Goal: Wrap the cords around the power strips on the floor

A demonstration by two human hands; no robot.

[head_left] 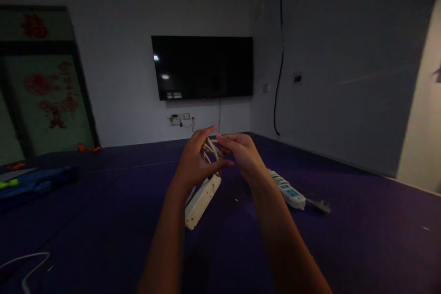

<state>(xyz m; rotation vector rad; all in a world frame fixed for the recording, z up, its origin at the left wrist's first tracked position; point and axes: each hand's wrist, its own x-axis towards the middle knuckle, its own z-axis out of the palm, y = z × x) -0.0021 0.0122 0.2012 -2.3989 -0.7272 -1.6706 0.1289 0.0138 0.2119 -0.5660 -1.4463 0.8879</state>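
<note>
Both my hands are raised in front of me in a dim room. My left hand is closed round the coiled cord of a cream power strip, which hangs down below it at a slant. My right hand meets it from the right, fingers pinched on the same cord loops. A second power strip with blue switches lies on the purple floor just right of my right forearm, its plug lying beside it.
A dark wall-mounted television faces me, with wall sockets under it. A black cable hangs down the right wall. A blue bag lies at the left. A white cord curls on the floor at the bottom left.
</note>
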